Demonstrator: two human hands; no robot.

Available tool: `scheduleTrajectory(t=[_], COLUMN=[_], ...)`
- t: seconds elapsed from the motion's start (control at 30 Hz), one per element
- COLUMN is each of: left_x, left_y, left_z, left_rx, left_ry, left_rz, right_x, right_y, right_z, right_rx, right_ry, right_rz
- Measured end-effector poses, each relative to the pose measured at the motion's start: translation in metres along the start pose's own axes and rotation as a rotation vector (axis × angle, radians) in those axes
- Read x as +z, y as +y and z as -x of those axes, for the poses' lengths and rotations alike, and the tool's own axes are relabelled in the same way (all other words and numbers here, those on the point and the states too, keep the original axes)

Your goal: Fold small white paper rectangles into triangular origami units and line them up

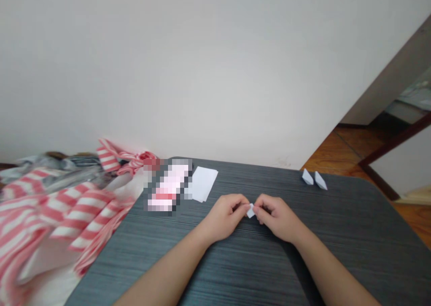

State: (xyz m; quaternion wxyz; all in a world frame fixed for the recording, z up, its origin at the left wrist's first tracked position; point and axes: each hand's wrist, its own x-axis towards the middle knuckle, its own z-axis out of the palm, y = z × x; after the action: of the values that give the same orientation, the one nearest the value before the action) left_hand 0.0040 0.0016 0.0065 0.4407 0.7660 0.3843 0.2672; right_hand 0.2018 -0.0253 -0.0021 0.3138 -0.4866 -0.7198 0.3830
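A small folded piece of pale paper [250, 211] is pinched between my left hand [225, 216] and my right hand [276, 217]. Both hands hover close together over the dark wood-grain table [242, 270], and their fingers hide most of the paper. Beyond them, toward the far right of the table, lie two folded pale paper shapes [307, 177] [320, 180], pointed and set side by side. A small stack of white paper sheets [204, 184] lies at the far edge, up and left of my left hand.
A pixelated, blurred pink-and-white object [167, 185] lies beside the white sheets. Red-and-white striped fabric [63, 216] is heaped past the table's left edge. A white wall [215, 72] stands behind the table, and a wooden floor [350, 151] shows at the right.
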Motion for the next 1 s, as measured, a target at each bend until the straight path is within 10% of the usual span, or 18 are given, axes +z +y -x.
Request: scheduleTrajectory(t=[0.43,1.0], left_x=[0.000,0.010], left_y=[0.002,-0.019], left_z=[0.000,-0.002], left_rx=[0.109,-0.125], left_ry=[-0.003,0.116], left_rz=[-0.063,0.377], right_x=[0.000,0.006], right_y=[-0.002,0.013], right_z=[0.000,0.002], right_rx=[0.026,0.080], right_ry=[-0.020,0.125], right_rz=[0.007,-0.288])
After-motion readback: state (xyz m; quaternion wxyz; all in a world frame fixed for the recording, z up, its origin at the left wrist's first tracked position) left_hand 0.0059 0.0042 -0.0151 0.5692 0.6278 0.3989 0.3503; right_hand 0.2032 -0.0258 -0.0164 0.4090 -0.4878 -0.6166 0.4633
